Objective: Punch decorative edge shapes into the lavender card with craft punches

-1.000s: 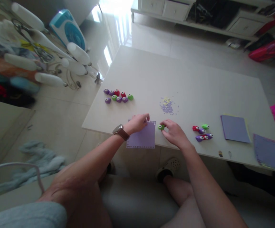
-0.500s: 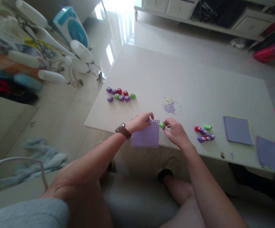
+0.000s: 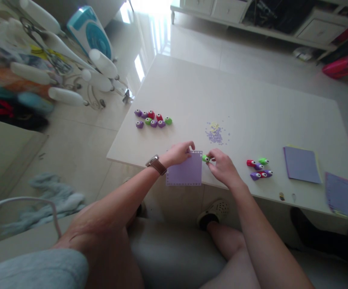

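A purple paper square (image 3: pixel 184 171) with small holes punched along its edges lies at the table's near edge and juts past it. My left hand (image 3: pixel 180 153) holds the paper near its top edge, fingers bent over it. Between the fingers of my right hand (image 3: pixel 222 165) is a green punch (image 3: pixel 205 158) with a round eye-like top, at the paper's upper right edge. Beyond the hands lies a heap of tiny purple and yellow paper bits (image 3: pixel 215 134).
Several coloured punches (image 3: pixel 153 123) stand at the left, and several more (image 3: pixel 261 174) at the right. Stacked purple sheets (image 3: pixel 302 164) and a punched stack (image 3: pixel 344 196) lie on the white table (image 3: pixel 246 100) at the far right, near two small objects.
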